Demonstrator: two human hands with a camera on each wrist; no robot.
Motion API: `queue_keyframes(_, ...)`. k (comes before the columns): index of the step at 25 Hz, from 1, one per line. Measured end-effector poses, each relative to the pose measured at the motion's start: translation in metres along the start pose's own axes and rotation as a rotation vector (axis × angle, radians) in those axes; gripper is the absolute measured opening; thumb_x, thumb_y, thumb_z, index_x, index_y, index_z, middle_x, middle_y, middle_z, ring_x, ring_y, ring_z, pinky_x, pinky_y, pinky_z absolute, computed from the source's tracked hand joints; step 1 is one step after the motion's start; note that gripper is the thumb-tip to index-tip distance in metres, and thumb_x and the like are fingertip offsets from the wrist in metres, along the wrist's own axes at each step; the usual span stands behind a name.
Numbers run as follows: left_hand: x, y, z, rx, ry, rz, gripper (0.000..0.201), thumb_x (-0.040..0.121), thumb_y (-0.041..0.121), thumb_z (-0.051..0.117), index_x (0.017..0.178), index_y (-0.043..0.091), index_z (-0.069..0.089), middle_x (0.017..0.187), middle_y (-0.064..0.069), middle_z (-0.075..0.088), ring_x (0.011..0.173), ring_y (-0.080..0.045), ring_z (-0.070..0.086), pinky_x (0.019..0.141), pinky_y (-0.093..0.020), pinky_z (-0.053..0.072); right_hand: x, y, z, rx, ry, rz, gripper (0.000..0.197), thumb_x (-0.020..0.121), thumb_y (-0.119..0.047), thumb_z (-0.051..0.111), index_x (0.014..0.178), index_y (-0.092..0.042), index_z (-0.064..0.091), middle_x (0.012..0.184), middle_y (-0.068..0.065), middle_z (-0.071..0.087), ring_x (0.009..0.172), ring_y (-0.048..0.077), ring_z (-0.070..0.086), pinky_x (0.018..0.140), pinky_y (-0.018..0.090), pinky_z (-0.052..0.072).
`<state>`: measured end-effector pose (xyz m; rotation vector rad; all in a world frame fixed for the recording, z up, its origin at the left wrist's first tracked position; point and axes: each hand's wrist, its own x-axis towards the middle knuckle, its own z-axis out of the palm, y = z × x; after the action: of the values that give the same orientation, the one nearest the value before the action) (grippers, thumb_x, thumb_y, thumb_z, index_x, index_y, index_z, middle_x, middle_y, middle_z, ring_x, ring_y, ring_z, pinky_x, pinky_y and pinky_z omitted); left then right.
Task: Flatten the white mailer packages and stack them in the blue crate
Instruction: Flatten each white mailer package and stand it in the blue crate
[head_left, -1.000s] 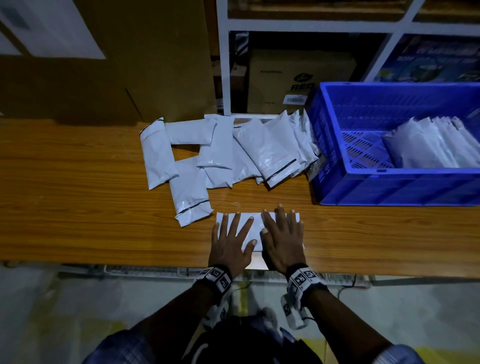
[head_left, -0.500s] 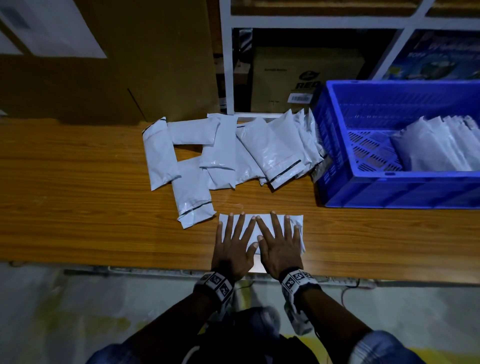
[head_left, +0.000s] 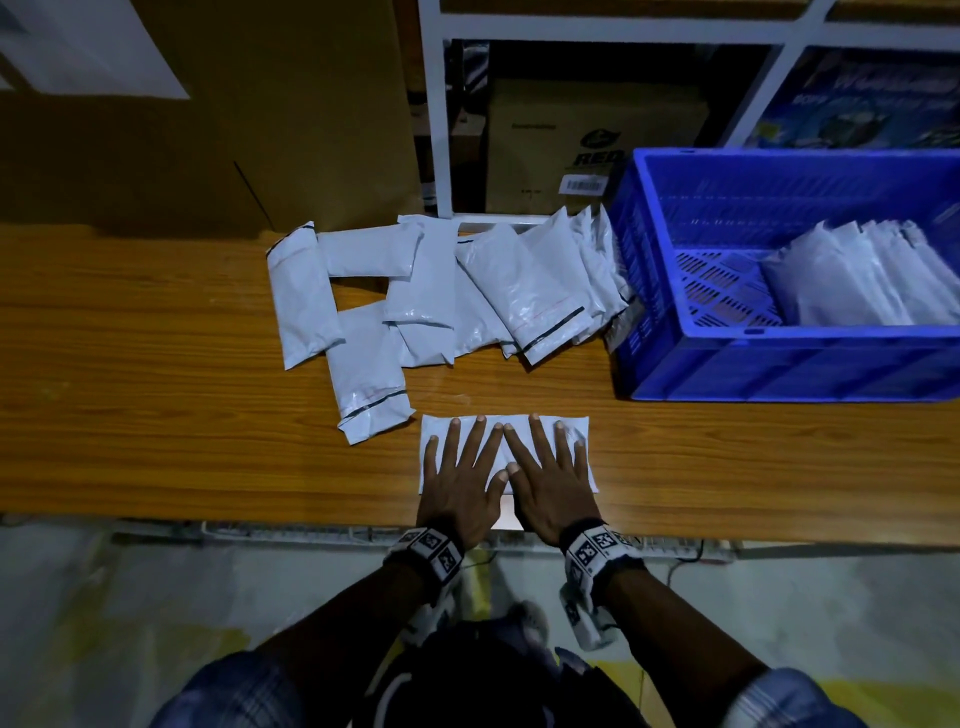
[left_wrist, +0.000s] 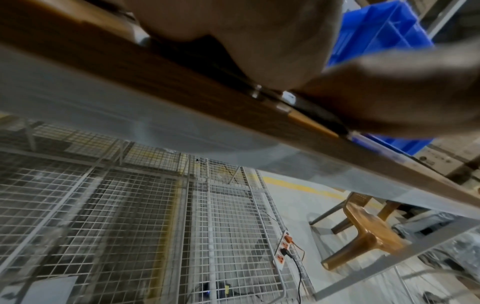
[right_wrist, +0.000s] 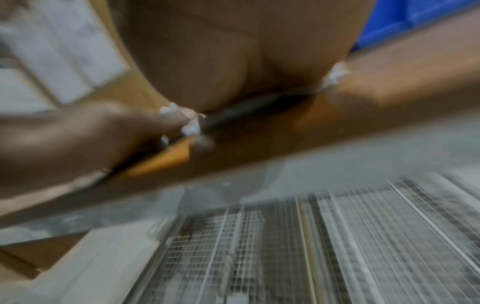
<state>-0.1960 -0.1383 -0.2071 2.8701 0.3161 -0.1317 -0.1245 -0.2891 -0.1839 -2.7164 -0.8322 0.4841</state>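
Each wrist wears a white band (head_left: 430, 550) printed with black square fiducial markers, with a white camera unit (head_left: 586, 613) slung beneath. Blue plaid sleeves (head_left: 789, 699) are pushed up the forearms.

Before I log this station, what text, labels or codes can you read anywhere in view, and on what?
"RED": cardboard box on the shelf; logo above it unreadable.
Barcode sticker on that box: too small.
Blue printed box: lettering blurred.
Wristbands: square code markers, no words.
Mailers, crate: none.
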Motion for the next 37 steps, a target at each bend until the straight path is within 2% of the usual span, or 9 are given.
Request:
queue_keyframes(4,0.000,-0.002,-0.001,0.012,-0.022,0.032,0.062,0.103,0.047,0.013,0.160,0.030,-0.002,0.168,0.005,-0.011,0.153,-0.023,-0.017,0.121,-0.054,-0.002,0.001,0.003,0.010,-0.055,0.037,-0.011,0.054,0.103,-0.046,0.011,0.154,-0.041,-0.005,0.163,-0.005,-0.015,0.149,0.023,-0.021,0.120,0.050,-0.008)
queue_keyframes(9,-0.006,-0.008,-0.007,0.009,0.061,0.054,0.061,0.106,0.047,0.029,0.161,0.028,0.010,0.169,-0.002,-0.001,0.155,-0.029,-0.007,0.123,-0.056,0.003,0.003,0.003,0.007,-0.055,0.014,-0.003,0.054,0.103,-0.046,0.011,0.154,-0.042,-0.009,0.162,-0.006,-0.018,0.148,0.022,-0.022,0.120,0.049,-0.010)
queue_keyframes(15,-0.008,-0.006,-0.003,-0.018,0.007,0.005,0.059,0.105,0.044,0.020,0.161,0.030,0.005,0.168,0.003,-0.005,0.154,-0.024,-0.014,0.123,-0.054,0.004,0.008,0.003,-0.002,-0.017,-0.121,-0.007,0.057,0.102,-0.048,0.012,0.151,-0.044,-0.014,0.158,-0.008,-0.030,0.146,0.023,-0.028,0.116,0.047,-0.020)
queue_keyframes(19,-0.007,-0.005,-0.004,-0.032,-0.027,-0.018,0.060,0.104,0.046,0.018,0.160,0.032,0.004,0.168,0.005,-0.006,0.154,-0.022,-0.014,0.122,-0.053,0.002,0.014,0.001,-0.027,-0.061,-0.214,-0.037,0.069,0.096,-0.051,0.028,0.153,-0.041,-0.010,0.159,-0.003,-0.027,0.146,0.027,-0.027,0.117,0.051,-0.015)
queue_keyframes(23,-0.009,-0.001,-0.010,-0.084,-0.046,-0.063,0.064,0.100,0.051,0.015,0.159,0.036,-0.007,0.167,0.004,-0.014,0.153,-0.023,-0.017,0.123,-0.053,0.000,0.029,-0.005,-0.052,-0.180,-0.242,-0.087,0.088,0.087,-0.050,0.058,0.154,-0.038,0.003,0.161,0.006,0.016,0.148,0.034,0.008,0.118,0.058,0.006)
queue_keyframes(27,-0.013,0.009,-0.019,-0.280,-0.013,-0.093,0.076,0.101,0.050,0.040,0.155,0.042,-0.012,0.166,0.004,-0.018,0.153,-0.024,-0.018,0.121,-0.046,-0.002,0.037,-0.017,-0.076,-0.279,-0.122,-0.084,0.086,0.072,-0.041,0.080,0.144,-0.024,0.036,0.136,0.010,0.047,0.128,0.035,0.037,0.111,0.051,0.027)
queue_keyframes(31,-0.002,0.018,-0.050,-0.278,0.031,-0.151,0.073,0.101,0.035,0.051,0.159,0.033,0.006,0.168,0.006,0.000,0.154,-0.021,-0.001,0.120,-0.051,0.008,0.036,-0.022,-0.101,-0.334,-0.040,-0.118,0.028,0.084,-0.026,0.067,0.111,-0.019,0.064,0.118,0.007,0.058,0.115,0.032,0.047,0.098,0.046,0.038)
queue_keyframes(35,0.014,0.012,-0.087,0.069,0.178,-0.062,0.051,0.086,0.034,0.070,0.133,0.030,0.052,0.159,0.002,0.034,0.149,-0.025,0.022,0.112,-0.054,0.009,0.030,-0.021,-0.122,-0.382,0.075,-0.174,0.020,0.085,-0.031,0.066,0.104,-0.023,0.065,0.108,0.002,0.062,0.107,0.028,0.055,0.093,0.043,0.036)
queue_keyframes(37,0.019,0.008,-0.101,0.174,0.249,0.024,0.042,0.077,0.031,0.077,0.116,0.027,0.061,0.151,0.000,0.045,0.143,-0.027,0.035,0.113,-0.053,0.015,0.028,-0.023,-0.125,-0.415,0.093,-0.200,0.022,0.083,-0.032,0.067,0.103,-0.022,0.064,0.108,0.003,0.061,0.105,0.028,0.055,0.091,0.044,0.037)
